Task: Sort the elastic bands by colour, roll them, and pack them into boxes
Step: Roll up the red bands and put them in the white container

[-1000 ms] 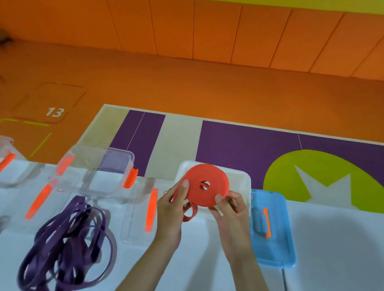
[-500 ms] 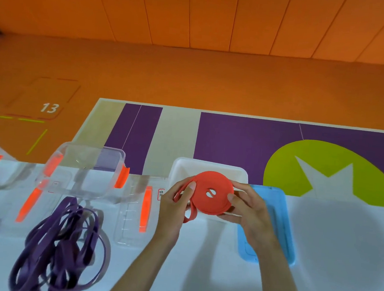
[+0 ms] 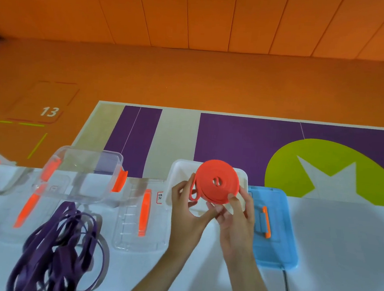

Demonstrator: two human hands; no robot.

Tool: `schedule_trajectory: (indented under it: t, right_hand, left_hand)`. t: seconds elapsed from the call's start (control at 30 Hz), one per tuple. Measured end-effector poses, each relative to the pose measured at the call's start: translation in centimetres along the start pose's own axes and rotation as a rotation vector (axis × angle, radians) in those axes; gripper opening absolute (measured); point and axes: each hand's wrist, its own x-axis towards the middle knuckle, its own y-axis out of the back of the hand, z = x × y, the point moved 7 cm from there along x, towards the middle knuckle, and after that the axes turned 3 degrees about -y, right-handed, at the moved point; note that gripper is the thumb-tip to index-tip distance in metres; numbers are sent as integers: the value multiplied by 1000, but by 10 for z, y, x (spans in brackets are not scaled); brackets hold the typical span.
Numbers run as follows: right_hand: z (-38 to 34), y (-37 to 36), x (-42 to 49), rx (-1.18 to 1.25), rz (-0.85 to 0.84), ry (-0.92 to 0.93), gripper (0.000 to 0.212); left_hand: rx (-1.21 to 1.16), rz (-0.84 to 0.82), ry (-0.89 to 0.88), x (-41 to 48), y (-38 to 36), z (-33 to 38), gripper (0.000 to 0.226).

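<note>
Bench: the white bench [image 3: 339, 248] carried everything, with a loose, unrolled heap of purple bands [image 3: 63, 245] nearest, at the left.
Left hand: the left hand [image 3: 188, 209] had its fingers curled round the left edge of the roll, where a short tail loop hung free.
Right hand: the right hand [image 3: 238, 220] pinched the roll's lower right edge, thumb on the face and fingers behind.
Red roll: the red roll [image 3: 217, 181] was a flat coil held off the bench between both hands, its face tilted toward the camera.
Key relation: the open white box [image 3: 245, 176] lay just beyond and below the roll, so the coil hung over its near half. Both hands were equally close.
Box axis: its long side ran left to right, between a clear lid [image 3: 142, 215] and a blue lid [image 3: 276, 232].
Judgement: packing seemingly needed only a short lowering forward, laying the coil flat. The loose tail could catch the rim or unwind.
Farther left: an empty clear box [image 3: 80, 175] waited, probably for the purple bands.
</note>
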Motion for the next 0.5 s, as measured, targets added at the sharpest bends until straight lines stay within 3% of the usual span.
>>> schedule_trajectory:
  t: [0.2,0.27,0.43,0.5]
  right_hand:
    - [5,-1,-9,-150,-94,-39,38]
    - [-1,4,-4,-236,-81,-35,30]
    - [-18,4,14,-415,-111,-65,32]
    - [-22,3,18,-422,-162,-71,22]
  left_hand:
    - [-225,76,84,-1,15,-10,89]
    - [-221,81,72,-3,25,-13,93]
    - [-138,-72,18,0,37,-14,94]
    - [-126,-98,11,3,41,-15,93]
